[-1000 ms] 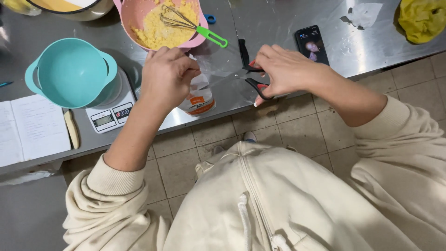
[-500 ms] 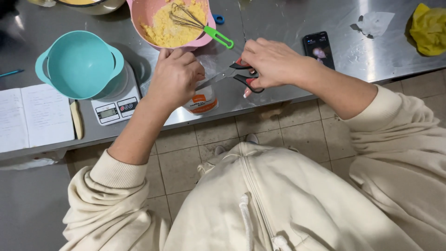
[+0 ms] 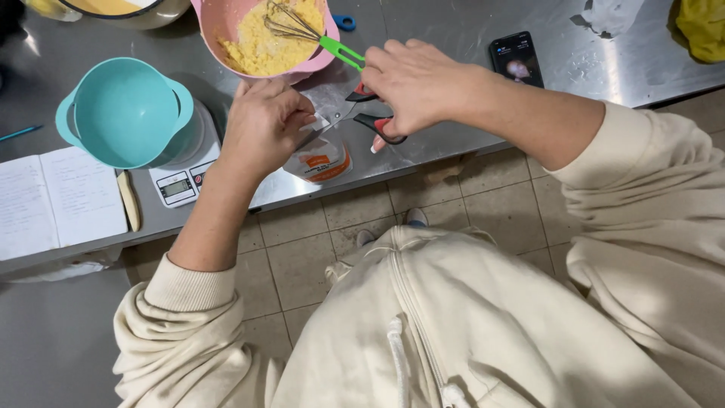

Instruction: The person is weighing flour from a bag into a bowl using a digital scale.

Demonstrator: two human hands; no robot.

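Scissors (image 3: 362, 121), red and black handles, gripped in the right hand (image 3: 415, 87) with fingers through the loops; long axis runs from the handles at the right down-left to the blades, whose tips point toward the left hand (image 3: 260, 125). How far the blades stand apart is not clear.

Packet (image 3: 321, 155), small, clear with white and orange print, at the near edge of the steel counter (image 3: 453, 30), its lower end reaching to that edge. The left hand's fingers are clenched on its upper corner; the scissor blades meet the packet just beside those fingers.

Pink bowl (image 3: 226, 23) of yellow crumbly mix, directly behind both hands, holding a whisk (image 3: 302, 30) with a green handle that slants down-right, ending just beside the right hand.

Teal bowl (image 3: 124, 109), two-handled, seated on a white kitchen scale (image 3: 177, 181), left of the left hand and near it; little room between.

Open notebook (image 3: 53, 200) at the far left, overhanging the counter's front edge, with a pale wooden handle (image 3: 130, 200) between it and the scale.

Phone (image 3: 517, 60), dark, right of the right hand and apart from it; bare steel lies around it, the widest open stretch of counter.

Yellow cloth (image 3: 702, 26) at the far right corner.

Tiled floor (image 3: 483, 196) below the counter's front edge.
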